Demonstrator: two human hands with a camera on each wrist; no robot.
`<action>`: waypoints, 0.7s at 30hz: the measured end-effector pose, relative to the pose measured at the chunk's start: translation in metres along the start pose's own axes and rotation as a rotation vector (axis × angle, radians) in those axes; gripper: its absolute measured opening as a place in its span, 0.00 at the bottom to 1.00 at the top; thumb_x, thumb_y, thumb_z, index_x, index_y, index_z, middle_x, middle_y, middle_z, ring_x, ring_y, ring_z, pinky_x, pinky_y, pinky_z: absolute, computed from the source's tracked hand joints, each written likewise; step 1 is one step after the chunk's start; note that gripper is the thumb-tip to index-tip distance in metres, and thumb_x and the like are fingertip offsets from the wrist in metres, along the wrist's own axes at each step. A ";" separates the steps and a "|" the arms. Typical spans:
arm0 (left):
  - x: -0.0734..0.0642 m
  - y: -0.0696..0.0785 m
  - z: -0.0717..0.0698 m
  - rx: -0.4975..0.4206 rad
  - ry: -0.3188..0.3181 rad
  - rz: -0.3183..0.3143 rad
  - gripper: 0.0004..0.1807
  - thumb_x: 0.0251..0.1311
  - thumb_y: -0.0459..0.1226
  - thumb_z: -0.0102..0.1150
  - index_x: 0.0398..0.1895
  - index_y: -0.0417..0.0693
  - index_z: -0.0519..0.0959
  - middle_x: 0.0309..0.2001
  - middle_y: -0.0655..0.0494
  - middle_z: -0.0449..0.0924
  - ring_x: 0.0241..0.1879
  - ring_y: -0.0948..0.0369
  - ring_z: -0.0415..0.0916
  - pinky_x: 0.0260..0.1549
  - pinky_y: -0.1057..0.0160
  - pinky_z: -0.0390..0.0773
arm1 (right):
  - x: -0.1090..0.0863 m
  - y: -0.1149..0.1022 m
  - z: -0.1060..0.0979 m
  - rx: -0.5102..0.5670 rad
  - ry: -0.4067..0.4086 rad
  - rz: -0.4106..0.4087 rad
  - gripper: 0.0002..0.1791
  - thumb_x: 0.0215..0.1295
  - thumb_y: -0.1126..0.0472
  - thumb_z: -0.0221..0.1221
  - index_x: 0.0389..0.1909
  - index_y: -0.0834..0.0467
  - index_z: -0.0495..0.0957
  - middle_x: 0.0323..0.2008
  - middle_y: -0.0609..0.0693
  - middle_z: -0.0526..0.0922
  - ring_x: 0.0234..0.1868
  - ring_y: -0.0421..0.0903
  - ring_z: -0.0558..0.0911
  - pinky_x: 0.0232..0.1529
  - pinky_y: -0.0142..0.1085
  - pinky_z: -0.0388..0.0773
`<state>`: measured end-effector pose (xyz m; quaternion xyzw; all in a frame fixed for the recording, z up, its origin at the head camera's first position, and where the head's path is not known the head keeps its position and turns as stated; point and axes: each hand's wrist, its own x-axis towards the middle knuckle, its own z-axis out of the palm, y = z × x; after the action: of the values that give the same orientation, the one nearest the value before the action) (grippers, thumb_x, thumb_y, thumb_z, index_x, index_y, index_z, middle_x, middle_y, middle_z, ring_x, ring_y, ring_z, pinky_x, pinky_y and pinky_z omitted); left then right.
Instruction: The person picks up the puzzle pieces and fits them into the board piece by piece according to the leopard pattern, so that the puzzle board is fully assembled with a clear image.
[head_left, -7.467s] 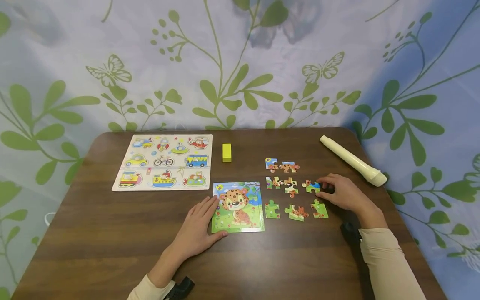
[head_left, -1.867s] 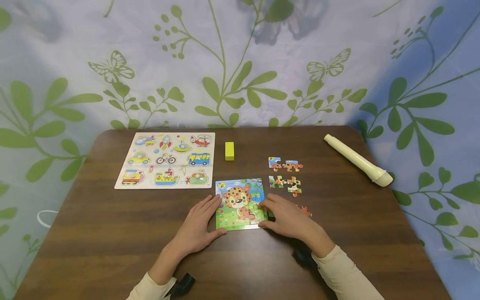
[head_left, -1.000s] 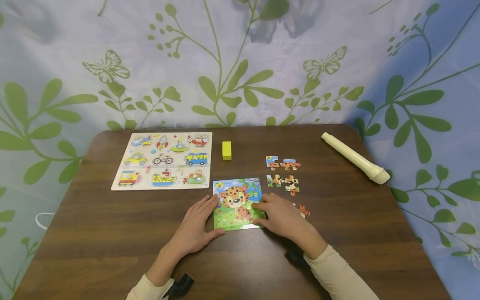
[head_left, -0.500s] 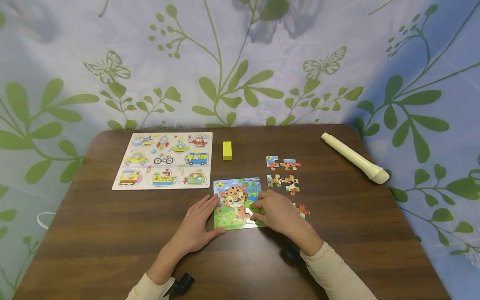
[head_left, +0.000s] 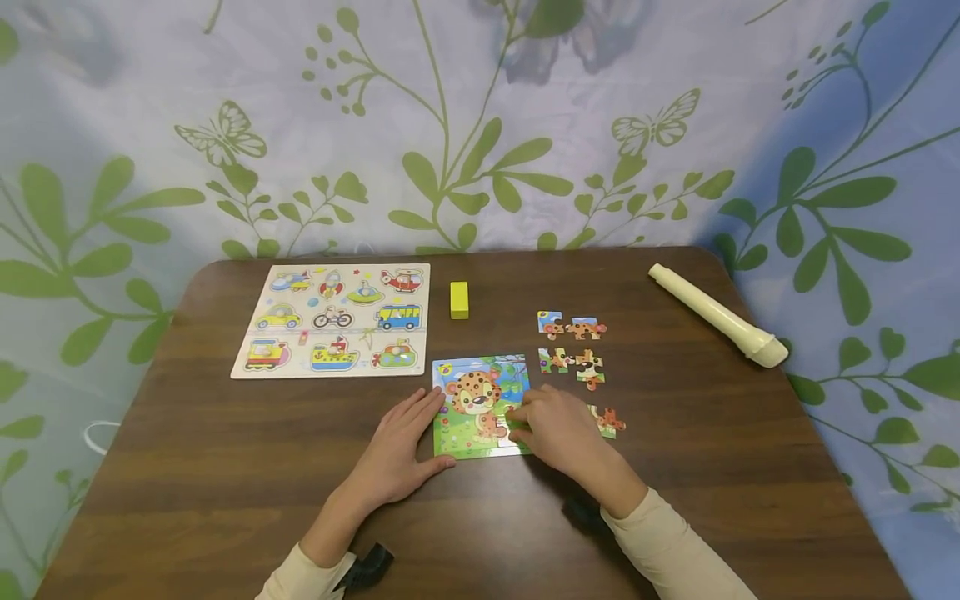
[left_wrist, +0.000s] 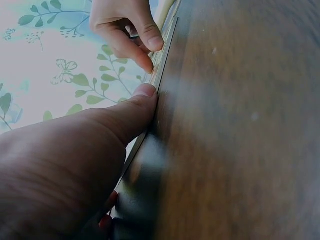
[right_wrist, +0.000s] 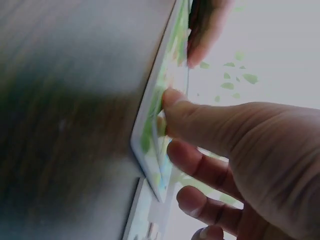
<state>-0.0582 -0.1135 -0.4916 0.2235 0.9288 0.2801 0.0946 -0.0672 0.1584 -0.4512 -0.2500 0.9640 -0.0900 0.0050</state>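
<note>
A square jigsaw puzzle board (head_left: pixel 461 429) with a spotted cub picture lies on the table. My left hand (head_left: pixel 397 450) rests along its left side, fingers stretched out and thumb (left_wrist: pixel 145 92) at the near edge. My right hand (head_left: pixel 562 433) is over the board's lower right part. Thumb and forefinger pinch a puzzle piece (right_wrist: pixel 161 125) low at the board surface; the other fingers curl loosely. To the right lie loose puzzle pieces: two upper ones, including a corner piece (head_left: pixel 549 323), two middle ones, including a nose piece (head_left: pixel 589 367), and an orange-and-green piece (head_left: pixel 609 421) partly behind my right hand.
A peg puzzle board (head_left: pixel 333 321) with vehicle shapes lies at the back left. A yellow block (head_left: pixel 459 300) stands near the back middle. At the back right, a cream microphone-shaped object (head_left: pixel 716 317) lies slantwise near the table (head_left: pixel 225 467) edge. A patterned cloth hangs behind.
My right hand has come left from the loose pieces onto the board; two pieces have gone from the right end of their rows. Lately its fingers have shifted slightly over the lower right corner.
</note>
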 end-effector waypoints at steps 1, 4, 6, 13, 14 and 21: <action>0.000 0.001 0.000 -0.002 -0.001 0.000 0.51 0.58 0.56 0.72 0.80 0.50 0.59 0.81 0.54 0.57 0.81 0.49 0.51 0.74 0.37 0.56 | -0.001 0.000 0.000 -0.009 -0.003 -0.001 0.09 0.54 0.48 0.76 0.36 0.42 0.91 0.30 0.39 0.84 0.28 0.41 0.72 0.26 0.29 0.69; 0.000 0.001 0.002 -0.006 -0.002 -0.001 0.52 0.57 0.56 0.72 0.81 0.50 0.59 0.81 0.54 0.57 0.81 0.49 0.51 0.74 0.36 0.56 | -0.002 0.001 -0.001 -0.032 -0.005 0.000 0.10 0.53 0.49 0.76 0.36 0.42 0.92 0.30 0.39 0.83 0.28 0.41 0.71 0.27 0.29 0.69; 0.000 0.000 0.003 -0.004 0.004 -0.001 0.52 0.57 0.56 0.72 0.80 0.50 0.59 0.80 0.55 0.58 0.81 0.49 0.51 0.74 0.37 0.56 | -0.003 0.001 -0.002 -0.048 0.005 -0.003 0.09 0.52 0.49 0.77 0.34 0.42 0.91 0.29 0.39 0.82 0.28 0.41 0.70 0.27 0.29 0.70; 0.001 -0.002 0.004 0.011 0.020 0.021 0.52 0.56 0.56 0.72 0.80 0.50 0.59 0.80 0.54 0.59 0.80 0.49 0.52 0.73 0.36 0.57 | 0.000 -0.007 0.003 -0.049 0.029 -0.036 0.17 0.54 0.43 0.75 0.42 0.44 0.89 0.30 0.41 0.77 0.28 0.40 0.68 0.24 0.29 0.64; 0.001 -0.002 0.003 0.014 0.021 0.022 0.52 0.57 0.56 0.72 0.80 0.51 0.59 0.80 0.54 0.59 0.80 0.49 0.52 0.73 0.36 0.57 | 0.001 -0.008 0.005 -0.051 0.024 -0.033 0.19 0.54 0.42 0.74 0.44 0.45 0.88 0.31 0.41 0.78 0.28 0.40 0.68 0.23 0.29 0.63; 0.001 -0.002 0.002 0.012 0.000 0.015 0.52 0.58 0.57 0.70 0.81 0.51 0.58 0.80 0.55 0.58 0.81 0.49 0.51 0.74 0.36 0.56 | 0.002 -0.006 0.006 -0.050 -0.066 0.057 0.27 0.56 0.37 0.71 0.54 0.44 0.87 0.34 0.42 0.79 0.29 0.40 0.67 0.22 0.31 0.67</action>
<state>-0.0591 -0.1136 -0.4945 0.2310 0.9288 0.2751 0.0912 -0.0656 0.1506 -0.4563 -0.2252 0.9721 -0.0573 0.0330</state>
